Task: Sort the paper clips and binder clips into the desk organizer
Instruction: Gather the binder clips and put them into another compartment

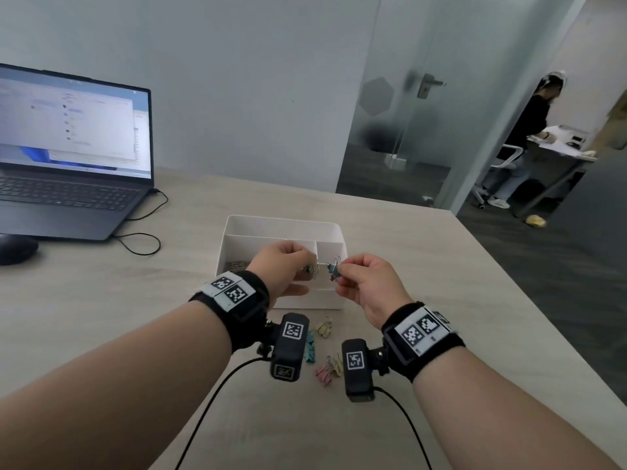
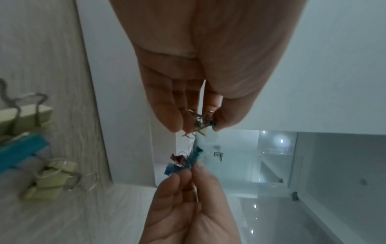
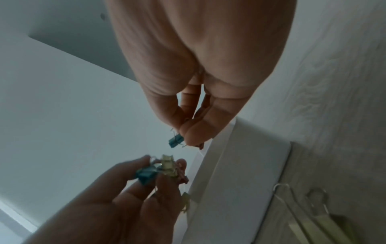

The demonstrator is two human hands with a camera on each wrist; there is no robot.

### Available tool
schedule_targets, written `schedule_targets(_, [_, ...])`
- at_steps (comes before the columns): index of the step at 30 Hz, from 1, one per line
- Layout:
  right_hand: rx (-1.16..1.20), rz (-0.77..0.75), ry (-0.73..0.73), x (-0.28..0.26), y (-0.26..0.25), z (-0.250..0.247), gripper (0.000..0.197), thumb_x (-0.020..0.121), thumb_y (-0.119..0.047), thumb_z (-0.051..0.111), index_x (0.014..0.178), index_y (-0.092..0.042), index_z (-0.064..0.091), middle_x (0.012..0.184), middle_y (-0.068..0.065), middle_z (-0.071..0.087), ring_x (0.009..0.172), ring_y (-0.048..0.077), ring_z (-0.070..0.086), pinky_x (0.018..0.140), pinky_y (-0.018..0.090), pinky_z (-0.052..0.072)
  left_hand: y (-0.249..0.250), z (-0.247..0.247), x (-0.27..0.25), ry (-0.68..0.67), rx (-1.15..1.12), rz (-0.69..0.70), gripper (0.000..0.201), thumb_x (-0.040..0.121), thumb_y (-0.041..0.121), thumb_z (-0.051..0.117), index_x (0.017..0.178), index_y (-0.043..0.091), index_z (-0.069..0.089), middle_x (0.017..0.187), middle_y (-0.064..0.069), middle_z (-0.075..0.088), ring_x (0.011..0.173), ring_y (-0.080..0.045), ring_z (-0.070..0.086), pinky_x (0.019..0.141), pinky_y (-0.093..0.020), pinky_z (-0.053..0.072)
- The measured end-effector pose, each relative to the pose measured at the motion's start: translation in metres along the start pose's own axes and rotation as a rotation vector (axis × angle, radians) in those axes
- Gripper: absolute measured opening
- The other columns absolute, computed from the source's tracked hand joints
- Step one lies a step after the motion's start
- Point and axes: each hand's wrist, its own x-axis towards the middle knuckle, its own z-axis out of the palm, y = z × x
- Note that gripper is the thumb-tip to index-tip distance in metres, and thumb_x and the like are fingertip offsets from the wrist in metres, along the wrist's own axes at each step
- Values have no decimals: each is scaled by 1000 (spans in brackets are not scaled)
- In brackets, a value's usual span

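Note:
A white desk organizer [image 1: 330, 232] stands mid-table, with paper clips [image 1: 237, 265] in its near-left compartment. Both hands hover over its near side. My left hand [image 1: 307, 266] pinches a bunch of small binder clips [image 3: 160, 171] in teal, yellow and red. Close beside it, my right hand [image 1: 341, 271] pinches a small teal binder clip [image 3: 176, 142] with a red one against it. On the table in front of the organizer lie larger yellow binder clips [image 1: 322, 329], teal binder clips [image 1: 310, 351] and pink binder clips [image 1: 324, 369], partly hidden by the wrist cameras.
An open laptop [image 1: 68, 157] with its cable [image 1: 142, 239] and a mouse [image 1: 15, 249] sit at the far left. The table edge [image 1: 509, 283] runs down the right side. Beyond a glass door [image 1: 400, 106], a person [image 1: 522, 140] stands at another desk.

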Motion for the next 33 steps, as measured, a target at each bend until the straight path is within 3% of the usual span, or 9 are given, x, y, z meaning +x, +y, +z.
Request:
schedule_targets(5, [-183, -47, 3, 9, 3, 7, 5, 89, -1, 67, 88, -3, 63, 81, 17, 69, 64, 22, 67, 61, 32, 59, -1, 14, 11, 54, 186, 11, 10, 88, 21, 72, 92, 12, 68, 94, -14, 73, 78, -23, 71, 61, -34, 60])
schedule_targets(12, [-299, -117, 5, -1, 4, 0, 3, 89, -9, 67, 87, -7, 65, 81, 11, 69, 70, 19, 67, 57, 29, 55, 2, 8, 1, 30, 193, -53, 11, 93, 26, 62, 98, 21, 71, 109, -11, 66, 93, -29, 71, 60, -36, 60])
schedule_targets(15, [-391, -132, -16, -14, 5, -13, 6, 91, -16, 66, 90, -10, 66, 81, 4, 65, 67, 15, 62, 54, 28, 51, 6, -1, -13, 18, 142, -21, 16, 97, 24, 55, 103, 19, 69, 110, -4, 69, 85, -21, 73, 58, -33, 57])
schedule_targets(18, [-606, -91, -148, -32, 4, -26, 11, 90, -28, 69, 97, -19, 68, 93, 2, 69, 69, 13, 62, 57, 26, 52, 0, -14, -28, 17, 245, 27, 16, 97, 27, 55, 100, 19, 69, 102, -1, 73, 75, -16, 70, 54, -30, 52])
schedule_targets(21, [-928, -5, -389, -47, 2, -34, 48, 82, -44, 76, 126, -30, 60, 122, -8, 61, 80, 11, 65, 59, 22, 52, -7, -22, -43, -63, 608, 58, 16, 93, 34, 60, 101, 23, 68, 96, 4, 72, 71, -12, 69, 52, -26, 52])
schedule_targets(24, [-1150, 14, -554, -52, 4, -38, 92, 69, -50, 84, 148, -42, 37, 148, -10, 36, 101, 12, 61, 64, 23, 56, -17, -21, -51, -239, 1050, 18, 47, 83, 50, 68, 124, 30, 60, 114, 13, 64, 90, -10, 66, 68, -24, 53])
schedule_targets(27, [-1306, -52, -635, -52, 9, -31, 114, 62, -53, 88, 153, -46, 21, 154, -9, 23, 124, 17, 49, 94, 30, 54, -26, -12, -53, -310, 1302, 47, 89, 62, 64, 76, 140, 30, 48, 132, 7, 55, 115, -15, 55, 96, -30, 47])
schedule_targets(30, [-1418, -96, -642, -51, 12, -18, 122, 61, -52, 88, 156, -40, 13, 150, -6, 26, 129, 19, 46, 107, 30, 42, -21, 7, -61, -413, 1389, 106, 69, 75, 50, 76, 135, 25, 52, 128, -1, 56, 120, -19, 52, 95, -24, 40])
schedule_targets(33, [-1412, -100, -568, -50, 15, -7, 110, 63, -45, 89, 153, -34, 25, 142, -1, 35, 116, 23, 57, 93, 32, 52, -23, 17, -63, -387, 1431, 163, 59, 78, 52, 71, 128, 26, 55, 124, 2, 60, 120, -18, 52, 100, -25, 40])
